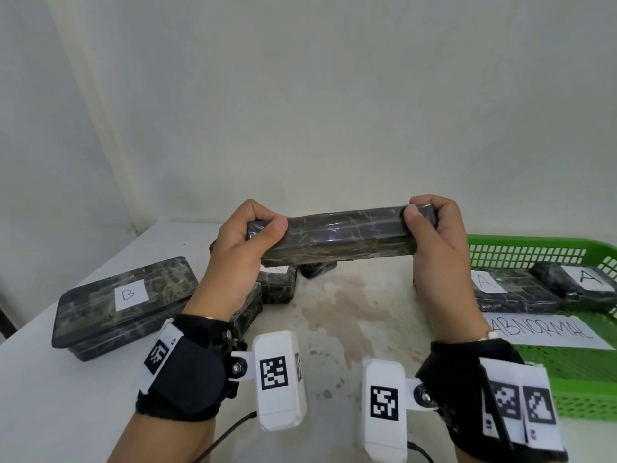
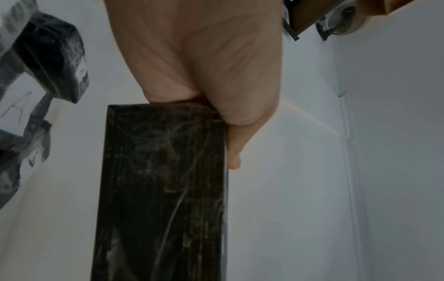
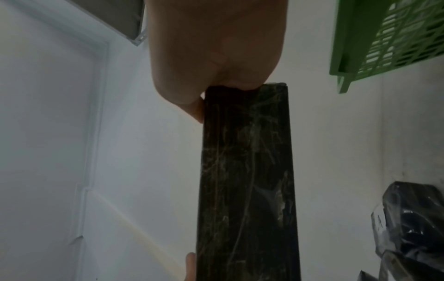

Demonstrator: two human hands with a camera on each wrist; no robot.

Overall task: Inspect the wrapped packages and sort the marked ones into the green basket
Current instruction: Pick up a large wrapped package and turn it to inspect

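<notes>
I hold a long dark plastic-wrapped package [image 1: 340, 235] level above the table, edge-on toward me. My left hand [image 1: 253, 228] grips its left end and my right hand [image 1: 430, 222] grips its right end, thumbs on the near side. No label shows on the faces I see. In the left wrist view the package [image 2: 163, 190] runs away from my palm [image 2: 204, 57]; in the right wrist view the package [image 3: 247, 180] does the same. The green basket [image 1: 534, 248] stands at the right and holds two wrapped packages labelled A [image 1: 490, 282] [image 1: 587, 279].
A wrapped package labelled B [image 1: 127, 299] lies at the left of the white table [image 1: 66, 396]. Several more dark packages [image 1: 277, 282] sit behind my left hand. A paper reading ABNORMAL [image 1: 547, 332] lies in the basket. A stained patch marks the table's middle.
</notes>
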